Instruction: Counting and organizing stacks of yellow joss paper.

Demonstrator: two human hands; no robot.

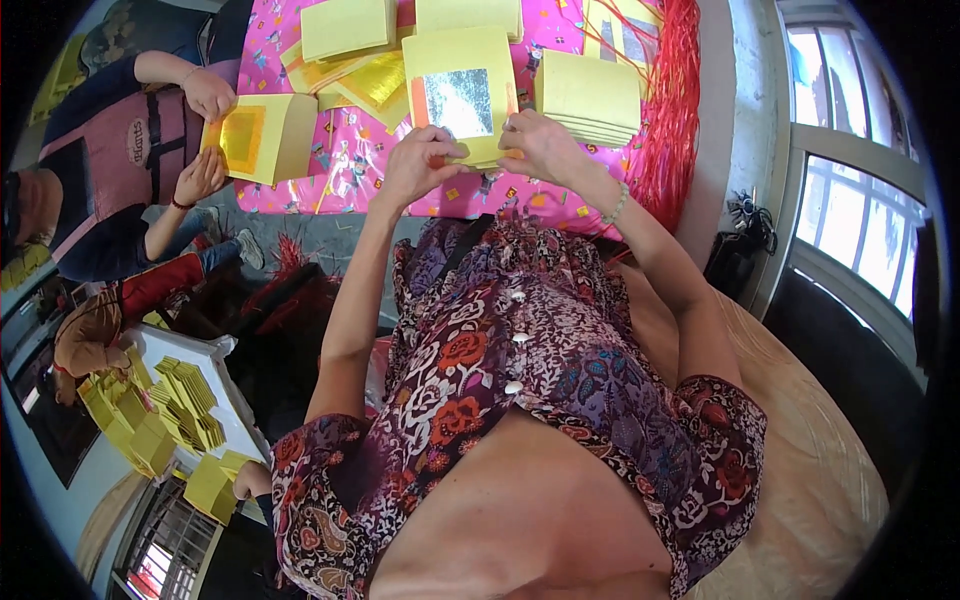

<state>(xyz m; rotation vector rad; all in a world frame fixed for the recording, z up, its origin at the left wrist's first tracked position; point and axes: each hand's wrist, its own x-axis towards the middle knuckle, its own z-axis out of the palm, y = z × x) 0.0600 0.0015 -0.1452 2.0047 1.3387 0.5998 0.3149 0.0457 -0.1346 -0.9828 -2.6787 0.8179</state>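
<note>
**user1:** Both hands have a grip on the same stack of yellow paper sheets (470, 90). The left hand (415, 165) is closed on the near left corner, fingers curled under, and the right hand (540, 145) pinches the near right edge. The top sheet has a silver foil square (458, 100) in the middle. The stack sits at the near edge of the desk (350, 150), which has a pink patterned cover.

**user2:** What's around it?

**user1:** Just right of the stack there's a plain yellow pile (590, 95), nearly touching the right hand. Behind it is a mess of more yellow sheets; one with gold foil (375, 80) lies to the left, tilted. Red string strands (670, 100) hang down the right end of the desk, close to the wall.

**user2:** Anyone else there?

**user1:** Yep, another person on the left in a pink apron (150, 140), holding a yellow sheet with a gold square (255, 135) at the desk's left edge, one hand above it and one below. Lower left there's a white surface (215, 375) with folded yellow paper pieces (185, 395) stacked on it. The wearer has a floral dress (520, 350) and a beaded bracelet (618, 205) on the right wrist.
</note>
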